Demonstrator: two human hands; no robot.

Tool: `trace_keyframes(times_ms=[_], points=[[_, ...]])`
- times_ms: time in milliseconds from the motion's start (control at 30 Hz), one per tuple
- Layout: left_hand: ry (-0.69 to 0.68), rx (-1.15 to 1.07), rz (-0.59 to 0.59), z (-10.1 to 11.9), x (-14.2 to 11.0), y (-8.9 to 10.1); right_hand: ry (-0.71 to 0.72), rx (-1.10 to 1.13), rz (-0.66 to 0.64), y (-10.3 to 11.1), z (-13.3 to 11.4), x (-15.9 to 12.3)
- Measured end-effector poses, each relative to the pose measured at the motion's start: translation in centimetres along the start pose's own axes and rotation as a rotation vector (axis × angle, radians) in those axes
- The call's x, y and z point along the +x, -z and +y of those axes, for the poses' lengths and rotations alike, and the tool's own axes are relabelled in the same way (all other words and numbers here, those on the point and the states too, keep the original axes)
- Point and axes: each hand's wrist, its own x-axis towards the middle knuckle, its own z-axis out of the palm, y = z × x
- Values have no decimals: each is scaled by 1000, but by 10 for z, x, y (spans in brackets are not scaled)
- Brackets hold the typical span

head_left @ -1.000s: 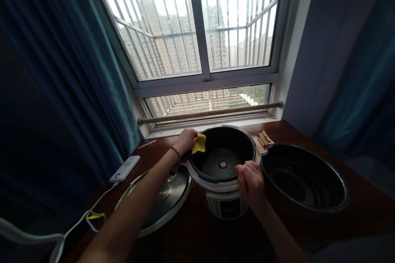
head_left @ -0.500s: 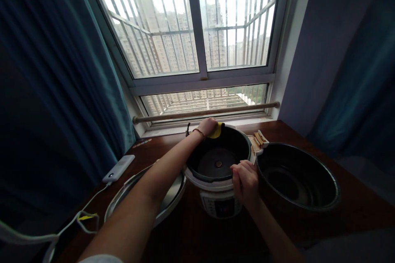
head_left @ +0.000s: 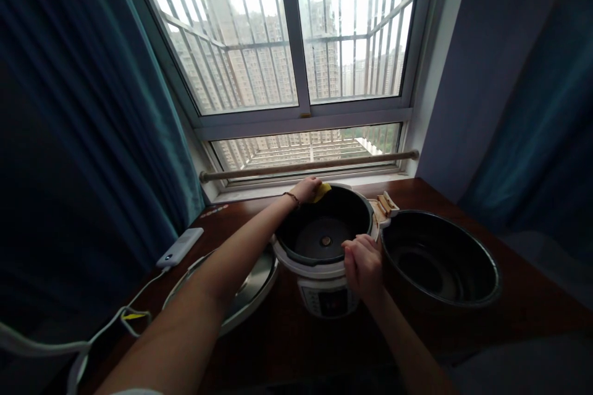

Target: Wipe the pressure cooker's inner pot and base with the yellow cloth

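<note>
A white electric pressure cooker (head_left: 319, 270) stands on the table without its lid, its dark inside and a small round disc at the bottom in sight. At its far left rim, my left hand (head_left: 306, 189) is closed on a yellow cloth (head_left: 322, 191), which lies against the rim. My right hand (head_left: 363, 260) grips the near right rim of the cooker with bent fingers. To the right sits a dark inner pot (head_left: 482, 247). The round cooker lid (head_left: 252, 290) lies on the left, partly behind my left forearm.
A white power bank (head_left: 180, 248) with a white cable (head_left: 148, 290) lies at the left of the brown table (head_left: 417, 194). Behind the table are a barred window and a horizontal rail (head_left: 310, 166). Blue curtains (head_left: 139, 105) hang at the left.
My left hand has slid slightly left along the cooker's far rim with the yellow cloth, less of which shows now. My right hand keeps its grip on the rim.
</note>
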Motion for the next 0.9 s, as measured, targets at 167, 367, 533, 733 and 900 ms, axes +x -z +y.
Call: trace_keyframes(times_ms=[167,367,533,733,900], points=[[128,55,-42,2,-10,-2,20,-13,23,1,0,1],[268,136,-217,-10,-33,17,19,-7,13,-1,1,-1],[332,199,-295,0,-65,34,15,-10,16,1,0,-1],[393,268,-297,27,-88,44,21,-6,18,-1,1,-3],[408,308,-277,57,-93,52,29,-8,22,-1,0,-2]])
